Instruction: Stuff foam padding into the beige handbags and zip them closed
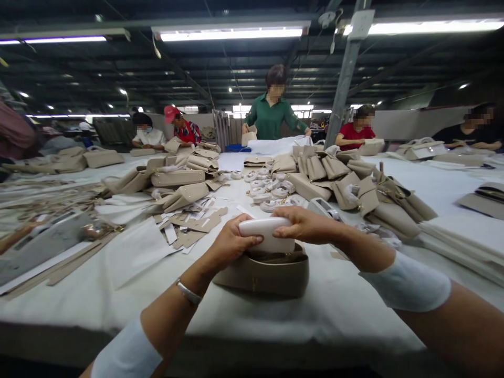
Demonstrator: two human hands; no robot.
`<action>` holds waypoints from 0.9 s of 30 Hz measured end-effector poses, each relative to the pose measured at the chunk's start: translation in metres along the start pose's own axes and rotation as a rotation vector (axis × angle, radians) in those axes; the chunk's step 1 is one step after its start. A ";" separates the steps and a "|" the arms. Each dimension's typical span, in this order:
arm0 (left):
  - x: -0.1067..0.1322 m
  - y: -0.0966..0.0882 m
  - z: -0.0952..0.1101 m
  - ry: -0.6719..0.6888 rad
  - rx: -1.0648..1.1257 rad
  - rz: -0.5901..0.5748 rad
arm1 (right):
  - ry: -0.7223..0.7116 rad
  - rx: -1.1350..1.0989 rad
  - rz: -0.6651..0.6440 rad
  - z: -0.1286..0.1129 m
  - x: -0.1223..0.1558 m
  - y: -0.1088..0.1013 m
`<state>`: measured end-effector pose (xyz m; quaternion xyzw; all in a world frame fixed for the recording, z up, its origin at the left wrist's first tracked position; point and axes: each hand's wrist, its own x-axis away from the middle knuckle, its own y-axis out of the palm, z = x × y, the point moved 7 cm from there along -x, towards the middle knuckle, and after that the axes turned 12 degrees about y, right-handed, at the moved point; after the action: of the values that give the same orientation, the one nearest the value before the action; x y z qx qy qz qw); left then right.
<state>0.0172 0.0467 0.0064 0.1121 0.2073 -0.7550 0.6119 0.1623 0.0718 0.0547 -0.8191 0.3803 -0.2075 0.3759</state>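
Closest to me, two bare arms reach over the white-covered tabletop (pixel 173 302), a silver bracelet (pixel 189 292) on the left wrist and a pale band (pixel 409 281) round the right forearm. The left hand (pixel 230 239) and right hand (pixel 305 224) grip a smooth, white, round-cornered block (pixel 266 231) from either side, fingers closed on it. The block sits upright at the mouth of an open taupe bag with a small gold fitting (pixel 260 276); I can't tell how far inside its lower edge reaches. Beyond the left hand lie beige and white flat scraps (pixel 192 227). Farther out, white-wrapped coils (pixel 271 190) lie between two heaps of beige bags. Across the tabletop, a person in a green top (pixel 273 118) stands beneath bright tube lights (pixel 232 34).
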 end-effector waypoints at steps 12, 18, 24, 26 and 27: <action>0.051 -0.020 0.031 0.394 -0.861 -0.250 | 0.146 -0.647 0.210 0.048 0.018 0.023; 0.056 -0.020 0.039 0.415 -0.920 -0.373 | 0.125 -0.378 0.445 0.036 0.028 0.018; 0.061 -0.008 0.034 0.627 -1.150 -0.255 | 0.064 -0.197 0.533 0.028 0.035 0.032; 0.065 -0.004 0.034 0.717 -1.205 -0.237 | 0.084 -0.221 0.524 0.030 0.033 0.036; 0.066 -0.002 0.033 0.739 -1.222 -0.263 | 0.096 -0.238 0.528 0.032 0.033 0.036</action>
<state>0.0035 -0.0254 0.0078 -0.0280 0.7970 -0.4844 0.3596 0.1859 0.0455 0.0079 -0.7194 0.6193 -0.0948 0.2998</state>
